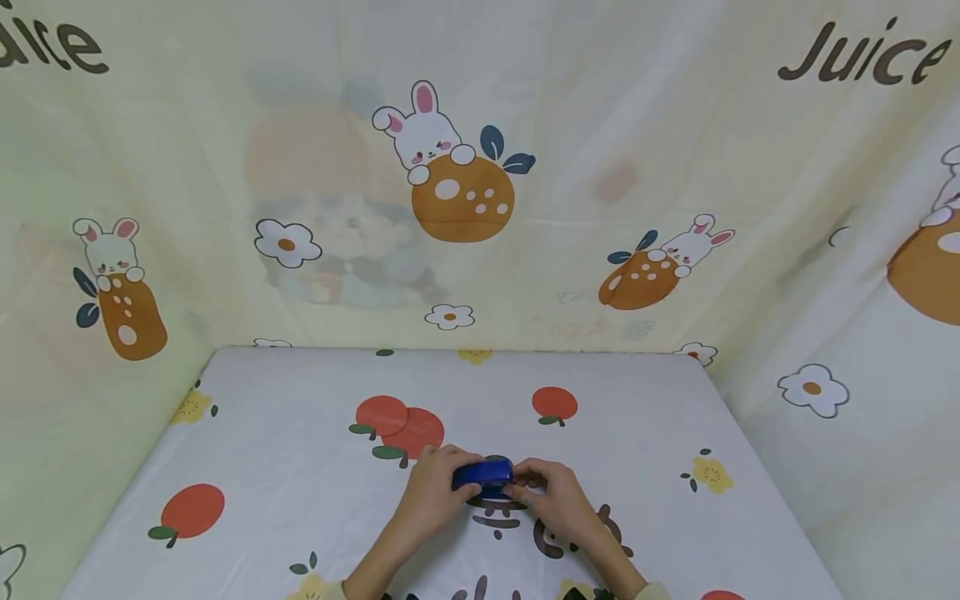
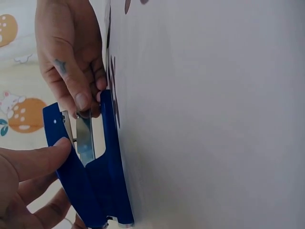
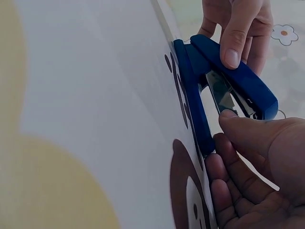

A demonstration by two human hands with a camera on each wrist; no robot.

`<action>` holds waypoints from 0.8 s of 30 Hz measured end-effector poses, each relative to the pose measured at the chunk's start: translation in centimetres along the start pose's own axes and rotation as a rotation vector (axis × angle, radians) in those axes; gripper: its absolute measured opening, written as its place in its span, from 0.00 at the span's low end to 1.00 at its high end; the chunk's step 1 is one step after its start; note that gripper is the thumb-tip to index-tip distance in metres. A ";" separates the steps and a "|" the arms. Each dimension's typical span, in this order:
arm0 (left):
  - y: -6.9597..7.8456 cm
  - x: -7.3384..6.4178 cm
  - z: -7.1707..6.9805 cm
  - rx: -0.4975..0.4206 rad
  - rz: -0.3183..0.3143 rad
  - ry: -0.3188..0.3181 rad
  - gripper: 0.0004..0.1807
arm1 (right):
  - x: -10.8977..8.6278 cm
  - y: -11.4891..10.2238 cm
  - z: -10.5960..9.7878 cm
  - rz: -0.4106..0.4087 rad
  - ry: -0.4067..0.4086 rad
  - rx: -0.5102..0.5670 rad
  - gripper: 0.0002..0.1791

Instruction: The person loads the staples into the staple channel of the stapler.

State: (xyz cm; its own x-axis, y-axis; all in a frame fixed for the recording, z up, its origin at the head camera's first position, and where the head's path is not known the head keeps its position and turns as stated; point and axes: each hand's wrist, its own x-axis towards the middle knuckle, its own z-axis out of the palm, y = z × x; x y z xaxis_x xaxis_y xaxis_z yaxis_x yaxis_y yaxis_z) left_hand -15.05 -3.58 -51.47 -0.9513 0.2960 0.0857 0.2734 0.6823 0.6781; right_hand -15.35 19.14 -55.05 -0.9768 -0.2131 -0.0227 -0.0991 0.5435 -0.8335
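A blue stapler (image 1: 486, 475) rests on the patterned tablecloth in front of me, its top lifted away from the base (image 3: 194, 95). My left hand (image 1: 435, 496) grips the upper arm (image 2: 76, 176) of the stapler, the thumb lying along its side. From the other end my right hand (image 1: 555, 498) reaches in, and its thumb and fingers pinch the front of the metal staple magazine (image 2: 85, 136), which stands between top and base. In the right wrist view the thumb (image 3: 228, 114) lies on the magazine's tip, with the fingers beside the base's front end.
The white tablecloth (image 1: 300, 467) carries printed red fruit, yellow flowers and brown animal figures. Hanging cloth with rabbit prints (image 1: 562, 275) closes off the back and both sides of the table.
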 end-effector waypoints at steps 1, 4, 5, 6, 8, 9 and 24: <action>0.0 0.0 0.0 0.000 0.000 -0.001 0.18 | 0.0 0.0 0.0 0.002 0.000 0.000 0.08; -0.1 0.1 0.2 0.003 0.002 -0.001 0.17 | 0.0 0.1 0.0 0.003 0.002 -0.002 0.08; -0.1 0.2 0.2 0.004 0.003 -0.001 0.17 | 0.0 0.1 0.0 0.003 0.003 -0.004 0.08; -0.1 0.2 0.3 0.007 0.006 0.000 0.17 | 0.1 0.1 -0.1 0.000 0.004 -0.007 0.08; -0.2 0.3 0.4 0.012 0.010 0.002 0.17 | 0.1 0.1 -0.1 -0.003 0.006 -0.015 0.08; -0.2 0.3 0.5 0.015 0.011 0.003 0.17 | 0.1 0.1 -0.1 -0.004 0.006 -0.017 0.08; -0.3 -0.1 0.4 -0.003 0.040 0.070 0.20 | 0.2 0.2 0.1 -0.030 0.013 -0.063 0.13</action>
State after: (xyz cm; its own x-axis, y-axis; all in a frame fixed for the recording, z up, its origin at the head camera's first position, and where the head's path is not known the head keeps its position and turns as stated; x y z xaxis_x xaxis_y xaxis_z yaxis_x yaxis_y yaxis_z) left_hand -14.94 -3.53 -51.95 -0.9471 0.2760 0.1636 0.3115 0.6686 0.6752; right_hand -15.55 19.16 -55.30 -0.9754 -0.2203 0.0093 -0.1401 0.5868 -0.7975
